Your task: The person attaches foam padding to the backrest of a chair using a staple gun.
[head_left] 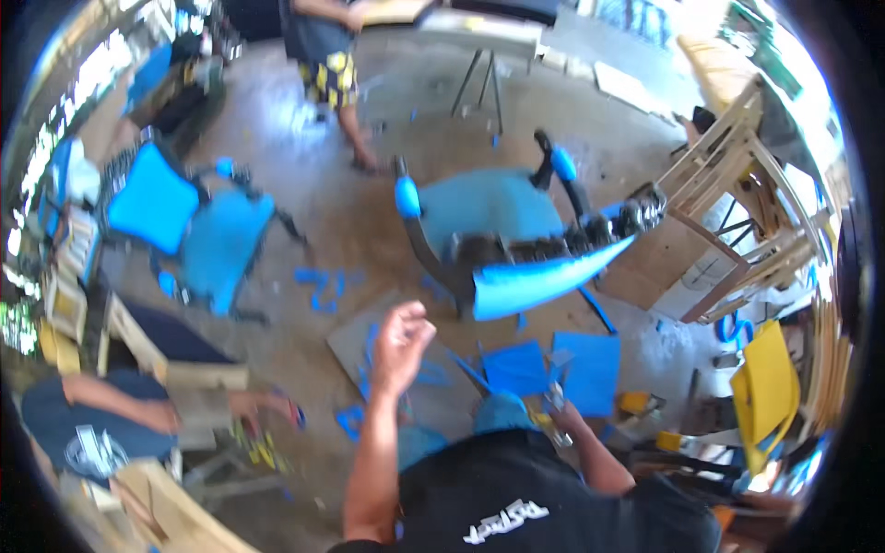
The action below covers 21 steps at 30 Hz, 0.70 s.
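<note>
My left hand is raised in front of me, its fingers loosely bent and a little apart, with nothing visible in them. On my right, low beside my body, my right hand is closed on a silver metal hand tool; blur hides its exact kind. Just beyond my hands stands a carved black armchair with a blue seat, blue arm pads and a blue back panel, its back toward me. Two flat blue pieces, one smaller and one larger, lie on the floor near my right hand.
A second blue-and-black chair stands at left. One person works at lower left; another stands at the far side. Wooden frames and yellow material are at right. Blue scraps litter the floor.
</note>
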Tool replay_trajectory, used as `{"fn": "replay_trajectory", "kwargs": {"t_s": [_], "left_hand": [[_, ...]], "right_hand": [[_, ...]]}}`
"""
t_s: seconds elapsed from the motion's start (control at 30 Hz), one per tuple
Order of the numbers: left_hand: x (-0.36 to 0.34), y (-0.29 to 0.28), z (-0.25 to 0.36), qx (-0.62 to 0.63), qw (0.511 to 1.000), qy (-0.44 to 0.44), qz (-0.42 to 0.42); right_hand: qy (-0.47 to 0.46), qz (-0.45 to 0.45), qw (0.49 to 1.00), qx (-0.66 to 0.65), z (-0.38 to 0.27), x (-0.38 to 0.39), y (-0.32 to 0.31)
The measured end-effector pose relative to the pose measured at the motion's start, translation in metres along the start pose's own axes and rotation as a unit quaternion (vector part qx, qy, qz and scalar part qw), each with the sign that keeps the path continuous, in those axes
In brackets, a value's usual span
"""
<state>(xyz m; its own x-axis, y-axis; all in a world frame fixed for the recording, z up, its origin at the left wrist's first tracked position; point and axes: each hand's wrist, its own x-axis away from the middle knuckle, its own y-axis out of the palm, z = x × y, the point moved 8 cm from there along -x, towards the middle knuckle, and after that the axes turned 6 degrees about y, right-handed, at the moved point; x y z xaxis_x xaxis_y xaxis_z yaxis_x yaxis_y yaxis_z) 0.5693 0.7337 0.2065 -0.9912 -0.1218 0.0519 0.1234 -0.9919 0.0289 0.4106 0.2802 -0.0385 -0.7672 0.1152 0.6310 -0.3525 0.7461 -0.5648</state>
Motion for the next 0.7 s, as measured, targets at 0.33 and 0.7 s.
{"fn": "replay_trajectory", "kwargs": {"t_s": [0.33,0.7], "left_hand": [[-0.08,0.06,0.084,-0.239,0.899,0.356,-0.084],[-0.1,0.086,0.066,-0.188,0.903,0.375,-0.09]], "right_hand": [[0.225,0.25,0.873,-0.353,0.07,0.209,0.106],[0.161,0.194,0.862,-0.44,-0.04,0.182,0.186]]}}
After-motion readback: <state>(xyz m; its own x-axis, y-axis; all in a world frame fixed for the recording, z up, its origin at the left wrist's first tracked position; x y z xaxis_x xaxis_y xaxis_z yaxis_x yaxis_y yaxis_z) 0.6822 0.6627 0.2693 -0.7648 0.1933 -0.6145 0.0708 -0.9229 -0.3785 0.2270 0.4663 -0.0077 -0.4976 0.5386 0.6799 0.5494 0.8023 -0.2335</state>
